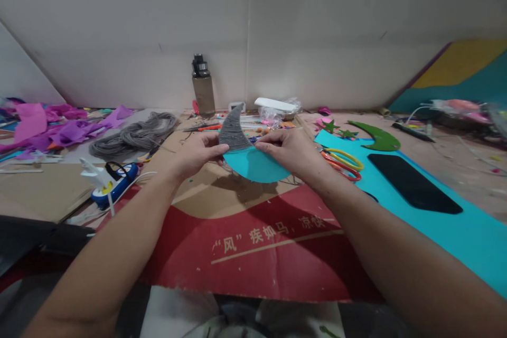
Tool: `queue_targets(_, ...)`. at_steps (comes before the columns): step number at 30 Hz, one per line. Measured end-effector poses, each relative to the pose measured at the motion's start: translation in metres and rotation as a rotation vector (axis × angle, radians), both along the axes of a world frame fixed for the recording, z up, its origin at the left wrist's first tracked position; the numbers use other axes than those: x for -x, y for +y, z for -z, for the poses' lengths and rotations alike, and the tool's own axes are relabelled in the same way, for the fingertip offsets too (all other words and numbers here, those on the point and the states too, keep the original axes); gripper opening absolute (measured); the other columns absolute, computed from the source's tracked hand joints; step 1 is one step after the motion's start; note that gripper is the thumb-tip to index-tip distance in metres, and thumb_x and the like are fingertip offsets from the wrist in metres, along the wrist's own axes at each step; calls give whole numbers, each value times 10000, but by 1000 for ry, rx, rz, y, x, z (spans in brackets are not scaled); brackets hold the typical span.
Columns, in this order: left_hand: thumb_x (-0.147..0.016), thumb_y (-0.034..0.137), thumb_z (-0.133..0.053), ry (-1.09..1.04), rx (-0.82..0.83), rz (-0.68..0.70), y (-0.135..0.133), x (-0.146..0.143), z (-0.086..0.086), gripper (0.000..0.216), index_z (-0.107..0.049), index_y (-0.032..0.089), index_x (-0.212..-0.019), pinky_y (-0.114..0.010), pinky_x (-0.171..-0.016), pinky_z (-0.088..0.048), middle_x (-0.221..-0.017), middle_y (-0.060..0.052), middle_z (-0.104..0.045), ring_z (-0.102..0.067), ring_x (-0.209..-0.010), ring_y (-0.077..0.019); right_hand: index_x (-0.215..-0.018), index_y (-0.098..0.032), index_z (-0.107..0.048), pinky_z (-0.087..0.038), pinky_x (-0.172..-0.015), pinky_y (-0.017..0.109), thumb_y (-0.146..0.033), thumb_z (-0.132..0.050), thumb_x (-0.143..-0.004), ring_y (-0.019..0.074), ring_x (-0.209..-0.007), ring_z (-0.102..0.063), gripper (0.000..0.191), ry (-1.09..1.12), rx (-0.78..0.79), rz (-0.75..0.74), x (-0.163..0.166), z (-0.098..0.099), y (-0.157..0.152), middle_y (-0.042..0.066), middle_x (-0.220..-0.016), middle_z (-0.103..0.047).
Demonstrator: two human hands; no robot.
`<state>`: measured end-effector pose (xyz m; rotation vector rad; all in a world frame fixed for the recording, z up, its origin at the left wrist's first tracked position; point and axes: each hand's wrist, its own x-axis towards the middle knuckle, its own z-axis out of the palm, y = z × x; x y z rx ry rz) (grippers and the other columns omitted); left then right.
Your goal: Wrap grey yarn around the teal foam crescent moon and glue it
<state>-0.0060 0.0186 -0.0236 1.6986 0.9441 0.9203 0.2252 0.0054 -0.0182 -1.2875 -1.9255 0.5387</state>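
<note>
Above the cardboard, both hands hold a curved cutout. Its lower part is smooth turquoise sheet [256,165], and its pointed upper part is covered with rows of grey cord [233,131]. My left hand [200,153] pinches the left edge where grey meets turquoise, thumb on top. On the other side, my right hand [291,150] has thumb and fingertips closed at the right end of that border. Fingers behind the cutout are hidden. A coiled bundle of grey cord [137,134] lies to the left, beyond my left forearm.
Red printed cardboard [253,253] covers the near table. At right lie a turquoise sheet [428,222], a black phone [414,182], scissors [344,163] and a green crescent [380,137]. A brown bottle [204,90] stands behind; a blue power strip [114,185] sits left.
</note>
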Motion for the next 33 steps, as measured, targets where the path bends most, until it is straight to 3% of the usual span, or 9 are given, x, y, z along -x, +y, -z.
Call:
queue_targets(13, -712, 334, -707, -4, 16, -16, -3, -4, -3, 318, -654, 124, -945, -199, -563, -457, -782, -30, -652, -570, -632, -98, -840, -195, -744, -434, -631, 301, -336, -604, -788, 188, -737, -620, 206, 5, 22, 20, -1, -2, -2, 56, -829, -722)
queue_targets(20, -694, 335, -709, -50, 81, -73, 1, -2, 0, 265, -655, 119, -837, -207, -543, -456, -692, -17, -631, -562, -565, -92, -777, -164, -647, -373, -625, 272, -207, -539, -799, 141, -679, -519, 118, -14, -214, -50, 9, -2, -12, 31, -733, -623)
queue_targets(23, -690, 338, -712, -66, 80, -82, 2, -1, 0, 316, -665, 122, -917, -207, -551, -461, -744, -24, -648, -570, -584, -90, -798, -172, -580, -348, -577, 252, -186, -479, -811, 123, -641, -488, 103, 41, -132, -133, 11, 1, -12, 9, -720, -590)
queue_targets(27, -702, 337, -705, -45, 54, -67, 4, -1, 3, 315, -673, 123, -931, -215, -558, -471, -743, -30, -646, -578, -594, -95, -821, -190, -558, -304, -522, 242, -153, -435, -789, 110, -579, -449, 133, 33, -20, -137, 10, 1, -12, -21, -665, -544)
queue_targets(33, -721, 337, -690, 6, 4, -53, 4, -1, 5, 285, -673, 138, -925, -229, -566, -485, -774, -36, -651, -587, -608, -106, -757, -173, -623, -303, -528, 253, -276, -513, -809, 112, -575, -449, 159, -30, -29, -86, 10, -3, -11, -19, -604, -519)
